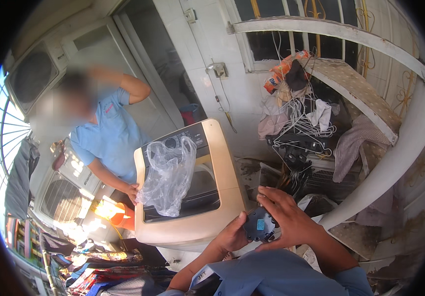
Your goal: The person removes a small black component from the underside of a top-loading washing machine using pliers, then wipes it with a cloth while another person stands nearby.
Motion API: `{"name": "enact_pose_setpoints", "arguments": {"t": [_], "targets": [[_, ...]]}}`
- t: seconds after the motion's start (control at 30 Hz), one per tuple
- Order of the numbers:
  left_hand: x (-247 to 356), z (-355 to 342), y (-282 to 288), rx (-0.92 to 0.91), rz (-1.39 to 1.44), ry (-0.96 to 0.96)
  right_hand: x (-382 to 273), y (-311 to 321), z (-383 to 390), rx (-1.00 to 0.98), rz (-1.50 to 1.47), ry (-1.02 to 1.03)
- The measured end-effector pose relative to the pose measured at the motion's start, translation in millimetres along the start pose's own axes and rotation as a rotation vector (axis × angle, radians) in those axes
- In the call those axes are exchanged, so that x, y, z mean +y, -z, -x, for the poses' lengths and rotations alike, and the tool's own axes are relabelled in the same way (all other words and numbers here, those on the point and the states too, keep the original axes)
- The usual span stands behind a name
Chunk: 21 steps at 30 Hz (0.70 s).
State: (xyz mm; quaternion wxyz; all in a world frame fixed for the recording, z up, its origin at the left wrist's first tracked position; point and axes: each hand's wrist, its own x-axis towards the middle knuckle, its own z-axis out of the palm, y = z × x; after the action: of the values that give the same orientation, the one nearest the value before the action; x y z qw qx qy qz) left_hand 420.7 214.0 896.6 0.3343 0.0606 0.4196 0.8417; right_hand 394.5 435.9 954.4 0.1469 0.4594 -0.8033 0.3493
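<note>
Between my two hands, close to my chest, is a dark round part (258, 226) with a bumpy rim and a small light-blue label. Its exact kind cannot be made out. My left hand (230, 234) grips its left side, thumb along the edge. Around its right side curl the fingers and thumb of my right hand (289, 220). Just beyond my hands stands a cream top-loading washing machine (231, 190) with a dark lid and control panel. A crumpled clear plastic bag (169, 177) lies on top of it.
Across the machine, a person in a light-blue shirt (116, 116) rests one hand on its left edge. White wire hangers (303, 121) and cloths hang under stairs (350, 81) at the right. Clothes (116, 271) fill the lower left, near an orange bucket (126, 216) and an outdoor air-conditioner unit (61, 197).
</note>
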Motion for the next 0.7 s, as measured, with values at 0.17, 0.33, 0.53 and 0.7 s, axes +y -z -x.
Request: {"name": "enact_pose_setpoints", "arguments": {"t": [0.17,0.33,0.53,0.7], "targets": [[0.4,1.2,3.3,-0.011,-0.014,-0.068,-36.5,23.5,-25.8,0.207,-0.028,0.334],[-2.0,9.4,-3.3,0.015,0.022,-0.146,-27.3,28.5,-21.2,0.238,-0.234,0.360],[13.1,18.1,-11.2,0.010,-0.156,-0.261,-3.4,9.2,-9.7,0.192,-0.495,-0.288],[30.6,26.7,-18.8,0.084,-0.286,-0.092,-9.0,26.3,-4.2,-0.121,-0.366,-0.191]]}}
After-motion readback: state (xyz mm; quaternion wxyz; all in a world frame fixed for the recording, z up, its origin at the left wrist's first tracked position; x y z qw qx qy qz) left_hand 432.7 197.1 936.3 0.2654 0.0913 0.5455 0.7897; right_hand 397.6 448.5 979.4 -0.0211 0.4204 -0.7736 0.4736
